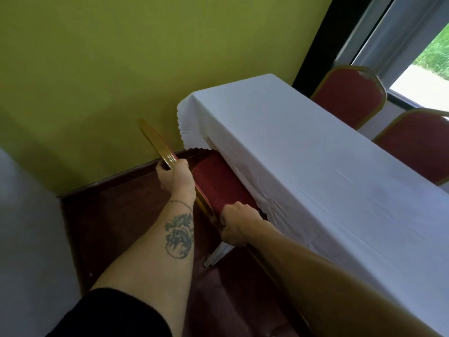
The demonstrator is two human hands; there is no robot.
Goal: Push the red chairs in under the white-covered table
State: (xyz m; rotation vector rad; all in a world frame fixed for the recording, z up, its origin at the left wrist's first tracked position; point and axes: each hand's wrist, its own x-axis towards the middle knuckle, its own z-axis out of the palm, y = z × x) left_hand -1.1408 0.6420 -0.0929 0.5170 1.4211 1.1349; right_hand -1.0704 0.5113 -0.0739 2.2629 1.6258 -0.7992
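A long table with a white cloth [303, 152] runs from the centre to the lower right. On its near side stands a red chair [218, 183] with a gold frame, its seat partly under the cloth's hanging edge. My left hand [175, 177] grips the top of its gold backrest. My right hand [237, 226] holds the backrest's lower side, close to the cloth. Two more red chairs [349, 93] [418, 142] stand on the far side, their backs rising above the tabletop.
A yellow-green wall [121, 69] with a dark skirting board is just beyond the chair. The floor [116, 222] is dark red. A white table leg [216, 256] shows below the cloth. A window [427, 49] is at the upper right, a white surface [24, 239] at the left.
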